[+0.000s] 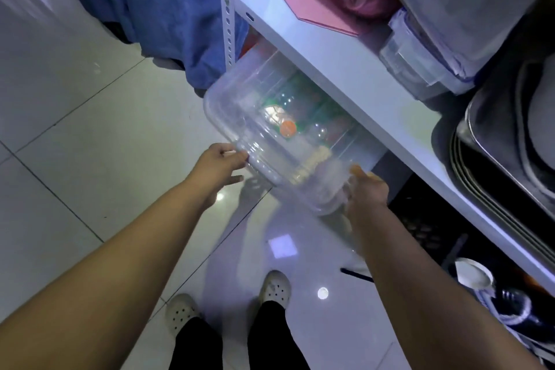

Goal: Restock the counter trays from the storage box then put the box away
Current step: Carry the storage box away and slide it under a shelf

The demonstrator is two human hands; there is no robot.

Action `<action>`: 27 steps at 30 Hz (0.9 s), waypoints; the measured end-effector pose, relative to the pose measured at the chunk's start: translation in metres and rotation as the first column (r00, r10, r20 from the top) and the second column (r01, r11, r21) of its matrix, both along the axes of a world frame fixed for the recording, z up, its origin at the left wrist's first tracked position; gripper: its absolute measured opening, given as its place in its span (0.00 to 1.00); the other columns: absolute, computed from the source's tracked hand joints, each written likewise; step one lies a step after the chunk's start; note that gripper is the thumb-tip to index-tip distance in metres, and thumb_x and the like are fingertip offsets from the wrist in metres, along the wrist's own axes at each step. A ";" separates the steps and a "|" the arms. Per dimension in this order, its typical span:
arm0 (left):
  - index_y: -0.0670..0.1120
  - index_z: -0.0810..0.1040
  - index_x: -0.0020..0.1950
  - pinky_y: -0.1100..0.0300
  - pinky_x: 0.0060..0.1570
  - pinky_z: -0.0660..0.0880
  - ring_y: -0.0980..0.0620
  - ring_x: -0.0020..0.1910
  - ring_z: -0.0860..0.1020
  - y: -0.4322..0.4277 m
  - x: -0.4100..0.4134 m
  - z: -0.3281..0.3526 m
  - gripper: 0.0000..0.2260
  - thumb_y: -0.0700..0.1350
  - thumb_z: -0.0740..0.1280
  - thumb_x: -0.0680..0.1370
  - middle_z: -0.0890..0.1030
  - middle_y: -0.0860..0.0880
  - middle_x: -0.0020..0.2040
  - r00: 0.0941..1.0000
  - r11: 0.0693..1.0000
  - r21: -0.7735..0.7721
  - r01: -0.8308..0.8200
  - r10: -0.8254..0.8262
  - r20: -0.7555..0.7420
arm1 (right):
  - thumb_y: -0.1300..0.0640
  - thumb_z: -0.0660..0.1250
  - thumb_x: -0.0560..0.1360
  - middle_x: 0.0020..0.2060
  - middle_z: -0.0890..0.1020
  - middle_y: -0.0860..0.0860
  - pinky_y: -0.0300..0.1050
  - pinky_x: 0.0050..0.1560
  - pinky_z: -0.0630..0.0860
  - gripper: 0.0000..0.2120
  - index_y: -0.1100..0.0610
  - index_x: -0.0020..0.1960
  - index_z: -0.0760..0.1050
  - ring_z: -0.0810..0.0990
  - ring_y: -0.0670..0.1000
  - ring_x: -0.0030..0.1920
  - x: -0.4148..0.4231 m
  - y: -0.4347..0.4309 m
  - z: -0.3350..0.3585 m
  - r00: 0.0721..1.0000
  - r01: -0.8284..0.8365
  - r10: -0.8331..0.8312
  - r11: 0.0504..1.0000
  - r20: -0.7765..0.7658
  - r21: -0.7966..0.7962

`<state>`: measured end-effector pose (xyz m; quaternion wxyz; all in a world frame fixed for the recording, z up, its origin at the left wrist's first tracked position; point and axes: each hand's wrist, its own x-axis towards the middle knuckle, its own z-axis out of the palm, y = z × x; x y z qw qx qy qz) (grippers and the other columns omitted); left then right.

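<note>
A clear plastic storage box (240,108) with a lid sits partly under the white shelf board (339,63), its near end sticking out over the floor. Green, orange and pale items show blurred through its walls. My left hand (219,164) holds the box's near left corner by the lid edge. My right hand (365,189) grips the box's near right corner from below. Both arms reach forward from the bottom of the view.
On the shelf lie a pink box (303,0), a clear lidded container (417,60) and stacked metal trays (495,177). Blue fabric (168,9) hangs at the left by a perforated upright (227,9). Below are white floor tiles (75,117) and my shoes (274,288).
</note>
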<state>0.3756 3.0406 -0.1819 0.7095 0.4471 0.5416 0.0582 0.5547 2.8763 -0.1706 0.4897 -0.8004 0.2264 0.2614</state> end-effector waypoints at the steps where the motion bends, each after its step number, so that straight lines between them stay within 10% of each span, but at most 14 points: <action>1: 0.41 0.67 0.63 0.54 0.45 0.79 0.48 0.47 0.79 -0.003 0.012 0.003 0.18 0.40 0.67 0.76 0.78 0.44 0.49 0.999 0.999 -0.040 -0.035 0.037 0.040 | 0.58 0.67 0.75 0.34 0.74 0.53 0.36 0.25 0.71 0.06 0.56 0.43 0.71 0.72 0.50 0.29 -0.001 0.001 -0.001 1.000 0.014 -0.014 1.000 -0.008 0.020; 9: 0.41 0.60 0.70 0.57 0.39 0.79 0.43 0.48 0.80 -0.009 0.063 0.005 0.24 0.34 0.65 0.76 0.76 0.40 0.56 0.982 0.979 -0.097 -0.181 0.185 0.031 | 0.60 0.69 0.73 0.47 0.78 0.54 0.44 0.41 0.77 0.20 0.60 0.63 0.70 0.79 0.53 0.40 -0.023 -0.003 -0.009 0.998 0.015 -0.009 0.995 -0.065 0.095; 16: 0.38 0.67 0.66 0.52 0.44 0.81 0.45 0.44 0.78 -0.003 0.086 0.005 0.19 0.35 0.66 0.76 0.78 0.46 0.43 0.972 0.976 -0.030 -0.218 0.219 0.079 | 0.60 0.69 0.72 0.35 0.73 0.52 0.43 0.40 0.70 0.10 0.52 0.38 0.70 0.72 0.52 0.37 -0.005 0.010 -0.013 0.987 0.024 -0.046 0.989 0.153 0.144; 21: 0.37 0.69 0.62 0.51 0.42 0.81 0.45 0.47 0.78 0.001 0.105 0.000 0.14 0.37 0.64 0.77 0.76 0.41 0.55 0.983 0.984 -0.006 -0.180 0.180 0.046 | 0.51 0.68 0.74 0.47 0.72 0.55 0.53 0.57 0.73 0.18 0.61 0.57 0.71 0.72 0.53 0.48 -0.003 0.016 -0.023 0.996 -0.017 0.007 0.993 0.087 0.120; 27: 0.37 0.71 0.54 0.49 0.42 0.81 0.45 0.43 0.75 0.002 0.121 0.014 0.07 0.36 0.64 0.76 0.74 0.44 0.42 0.988 0.988 0.031 -0.153 0.154 -0.021 | 0.51 0.67 0.75 0.42 0.75 0.56 0.47 0.49 0.72 0.15 0.61 0.52 0.70 0.76 0.54 0.45 -0.012 0.018 -0.015 0.996 -0.058 0.053 0.996 0.075 0.069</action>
